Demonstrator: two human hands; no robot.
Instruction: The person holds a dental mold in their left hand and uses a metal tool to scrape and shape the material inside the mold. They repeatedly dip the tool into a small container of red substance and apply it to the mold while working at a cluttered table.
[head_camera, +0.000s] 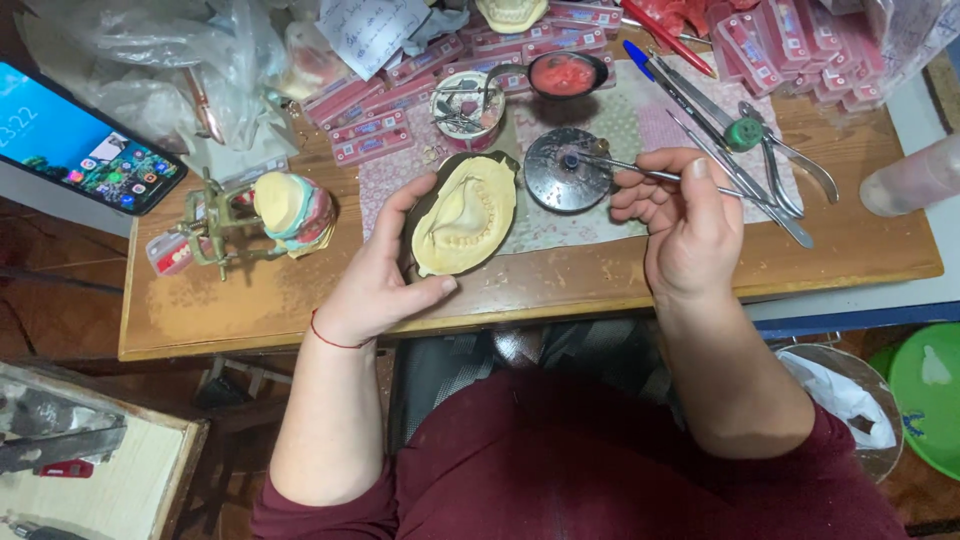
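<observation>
The left hand (375, 285) cups a bare cream dental cast (465, 215) with no wax yet, while the right hand (690, 225) pinches a metal instrument (640, 172) over a round burner (568, 170).

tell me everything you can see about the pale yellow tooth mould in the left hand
The tooth mould is a pale yellow, plaster-like cast of a dental arch, with a raised smooth middle and a curved row of tooth shapes along its lower edge. It sits in a dark tray whose rim shows around it. It lies face up, tilted a little, over the wooden table and the patterned cloth. The left hand cups it, thumb below and fingers at its left side. The right hand does not touch it.
</observation>
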